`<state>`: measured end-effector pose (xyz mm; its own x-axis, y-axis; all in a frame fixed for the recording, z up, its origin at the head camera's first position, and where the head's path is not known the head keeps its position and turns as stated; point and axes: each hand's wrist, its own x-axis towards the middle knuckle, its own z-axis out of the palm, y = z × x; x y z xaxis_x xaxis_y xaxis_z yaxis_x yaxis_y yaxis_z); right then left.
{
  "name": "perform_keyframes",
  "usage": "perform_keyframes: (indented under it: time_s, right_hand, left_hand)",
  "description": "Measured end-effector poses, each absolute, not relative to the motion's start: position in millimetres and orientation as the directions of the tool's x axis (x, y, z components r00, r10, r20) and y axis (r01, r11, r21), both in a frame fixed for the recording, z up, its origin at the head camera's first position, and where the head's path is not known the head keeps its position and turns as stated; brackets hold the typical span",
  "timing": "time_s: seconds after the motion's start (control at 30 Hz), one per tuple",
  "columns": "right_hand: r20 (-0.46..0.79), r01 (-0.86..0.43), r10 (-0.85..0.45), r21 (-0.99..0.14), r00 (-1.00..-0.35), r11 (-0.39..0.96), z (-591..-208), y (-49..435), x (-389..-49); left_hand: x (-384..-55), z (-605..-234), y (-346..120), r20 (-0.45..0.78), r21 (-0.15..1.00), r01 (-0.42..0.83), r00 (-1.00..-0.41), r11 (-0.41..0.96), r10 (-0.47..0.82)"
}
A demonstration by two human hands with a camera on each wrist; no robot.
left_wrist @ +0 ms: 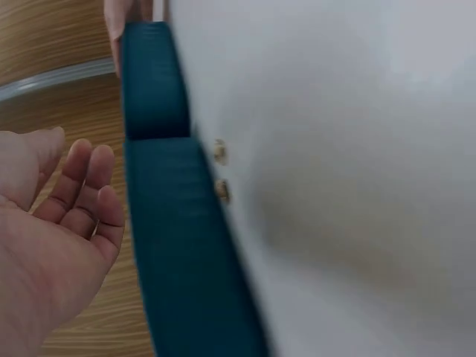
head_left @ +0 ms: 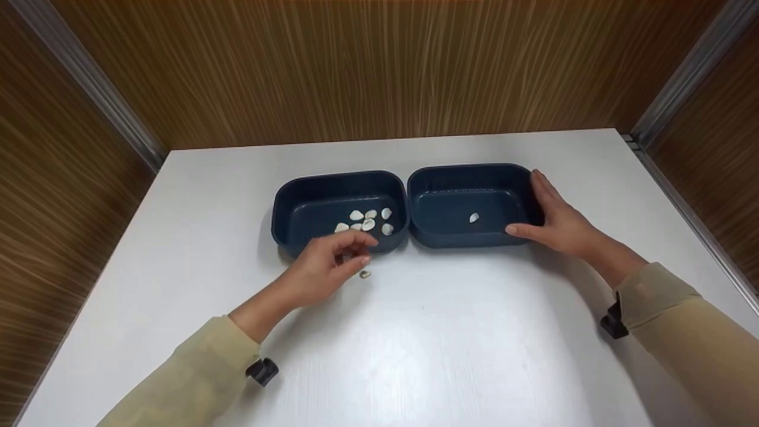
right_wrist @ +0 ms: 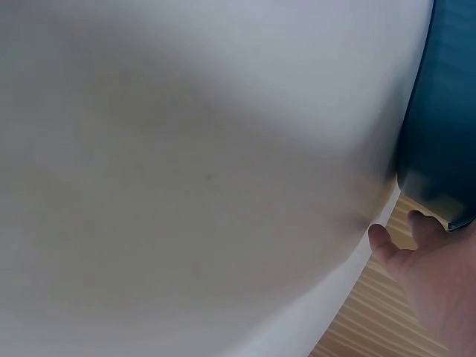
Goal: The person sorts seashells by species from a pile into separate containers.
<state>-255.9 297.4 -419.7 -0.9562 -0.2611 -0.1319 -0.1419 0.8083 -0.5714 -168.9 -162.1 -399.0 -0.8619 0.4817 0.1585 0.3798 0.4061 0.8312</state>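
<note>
My left hand (head_left: 332,265) hovers at the front rim of the left dark blue container (head_left: 296,220). Its fingers are loosely bent, and the palm is bare in the left wrist view. Several white seashells (head_left: 368,225) lie inside that container. A small brownish seashell (head_left: 364,274) rests on the table just beyond the left thumb; the left wrist view shows another seashell (left_wrist: 222,190) beside it. At the right end of the right dark blue container (head_left: 468,239), my right hand (head_left: 560,225) rests with straight fingers along the side and thumb over the front corner. One white seashell (head_left: 474,217) lies inside.
The two containers stand side by side, close together on a white table (head_left: 427,344). Wood-grain panels (head_left: 391,71) enclose the table at the back and both sides, with metal strips (head_left: 682,71) at the corners.
</note>
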Motion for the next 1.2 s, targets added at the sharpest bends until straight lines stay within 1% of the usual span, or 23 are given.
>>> perform_keyframes:
  time_s: [0.23,0.43,0.7,0.93,1.2]
  right_hand:
    - [-0.128,-0.144,-0.262,-0.574,-0.956,0.806,-419,297,-256]
    - [-0.134,-0.136,-0.256,-0.573,-0.957,0.808,-420,299,-255]
    - [-0.128,-0.146,-0.262,-0.568,-0.957,0.810,-421,296,-254]
    - [-0.109,-0.170,-0.278,-0.568,-0.954,0.806,-419,294,-252]
    - [-0.108,-0.174,-0.282,-0.570,-0.953,0.803,-418,295,-252]
  left_hand:
    - [-160,-422,-169,0.048,0.847,0.285,-0.882,0.449,0.469]
    - [-161,-440,-172,-0.002,0.844,0.250,-0.883,0.474,0.469]
    - [-162,-455,-175,0.009,0.829,0.245,-0.904,0.503,0.426]
    - [-161,-459,-172,0.003,0.829,0.216,-0.925,0.517,0.381]
    - [-165,-462,-170,0.008,0.827,0.209,-0.932,0.521,0.362]
